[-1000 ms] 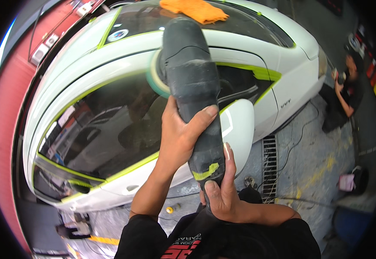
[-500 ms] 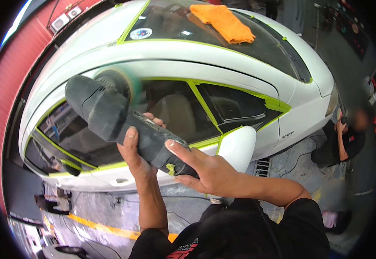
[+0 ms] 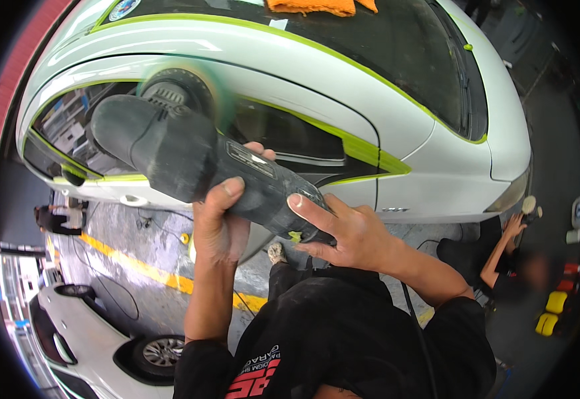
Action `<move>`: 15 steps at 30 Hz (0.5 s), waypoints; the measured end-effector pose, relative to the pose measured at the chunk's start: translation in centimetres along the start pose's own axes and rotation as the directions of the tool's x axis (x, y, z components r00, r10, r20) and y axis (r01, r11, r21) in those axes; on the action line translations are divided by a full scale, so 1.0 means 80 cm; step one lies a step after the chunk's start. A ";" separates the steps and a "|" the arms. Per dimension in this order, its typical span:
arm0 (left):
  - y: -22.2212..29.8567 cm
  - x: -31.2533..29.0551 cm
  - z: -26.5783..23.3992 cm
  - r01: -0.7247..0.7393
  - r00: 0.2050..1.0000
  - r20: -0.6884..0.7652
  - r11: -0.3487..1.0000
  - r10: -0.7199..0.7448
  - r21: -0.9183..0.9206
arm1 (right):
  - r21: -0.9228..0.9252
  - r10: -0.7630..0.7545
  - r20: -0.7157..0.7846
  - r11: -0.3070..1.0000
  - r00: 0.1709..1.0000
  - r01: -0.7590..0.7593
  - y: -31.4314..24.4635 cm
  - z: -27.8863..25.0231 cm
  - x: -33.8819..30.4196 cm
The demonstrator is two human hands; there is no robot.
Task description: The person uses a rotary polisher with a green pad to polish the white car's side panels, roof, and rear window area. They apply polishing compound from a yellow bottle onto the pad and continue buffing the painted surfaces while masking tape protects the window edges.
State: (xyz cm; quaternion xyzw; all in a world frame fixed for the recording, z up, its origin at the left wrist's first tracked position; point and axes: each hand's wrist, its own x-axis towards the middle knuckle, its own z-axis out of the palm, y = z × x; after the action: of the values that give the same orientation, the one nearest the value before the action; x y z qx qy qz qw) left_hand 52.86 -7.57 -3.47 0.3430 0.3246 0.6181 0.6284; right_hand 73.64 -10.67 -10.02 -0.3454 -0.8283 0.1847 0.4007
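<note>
I hold a black car polisher (image 3: 177,153) in both hands, its blurred green pad (image 3: 222,100) against or close to the white car's (image 3: 303,106) body above the side window. My left hand (image 3: 218,223) is closed round the body behind the polisher's head, its thumb on the near side and fingertips showing over the far side. Nearer its rear end, my right hand (image 3: 350,229) grips the handle with the index finger laid along it. Yellow-green masking tape (image 3: 376,158) edges the windows and windshield. The polisher hides part of the side window.
An orange cloth (image 3: 310,6) lies on the windshield. A black cable (image 3: 408,302) runs down by my right side. To the right, a person's hands (image 3: 513,228) hold a small tool near the car's front. Another white car (image 3: 90,332) stands behind at lower left.
My view has shifted toward the car's front and lower, so the cloth sits at the top edge. The polisher appears nearer and slightly right, with both hands keeping their grip.
</note>
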 end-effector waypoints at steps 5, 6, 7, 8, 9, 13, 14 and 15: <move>-0.094 -0.025 0.059 -0.003 1.000 -0.013 1.000 0.003 0.006 | -0.007 0.019 0.115 1.000 0.993 -0.019 0.063 -0.062 -0.080; -0.112 -0.029 0.069 0.008 1.000 -0.008 1.000 -0.008 0.013 | 0.003 0.012 0.112 1.000 0.994 -0.012 0.077 -0.070 -0.097; -0.129 -0.034 0.079 0.009 1.000 -0.008 1.000 -0.009 0.019 | 0.011 0.005 0.108 1.000 0.994 -0.006 0.091 -0.077 -0.114; -0.145 -0.037 0.087 0.003 1.000 -0.010 1.000 -0.002 0.030 | 0.022 -0.014 0.103 1.000 0.995 0.012 0.105 -0.080 -0.128; -0.161 -0.041 0.095 -0.003 1.000 -0.011 0.999 0.003 0.042 | 0.031 -0.032 0.095 0.999 0.995 0.029 0.118 -0.082 -0.142; -0.213 -0.052 0.107 0.012 1.000 -0.002 0.994 -0.012 0.112 | 0.041 -0.075 0.079 0.997 0.994 0.072 0.159 -0.085 -0.191; -0.226 -0.053 0.108 0.005 1.000 0.008 0.991 -0.006 0.134 | 0.049 -0.081 0.065 0.996 0.995 0.078 0.169 -0.083 -0.204; -0.236 -0.054 0.111 0.007 1.000 0.011 0.987 -0.009 0.162 | 0.061 -0.094 0.048 0.994 0.994 0.091 0.179 -0.080 -0.214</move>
State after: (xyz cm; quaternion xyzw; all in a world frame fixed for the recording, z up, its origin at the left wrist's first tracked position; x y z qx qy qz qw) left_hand 70.59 -12.16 -14.30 0.3951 0.3713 0.5852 0.6030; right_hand 92.31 -12.85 -23.62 -0.2902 -0.8474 0.1987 0.3978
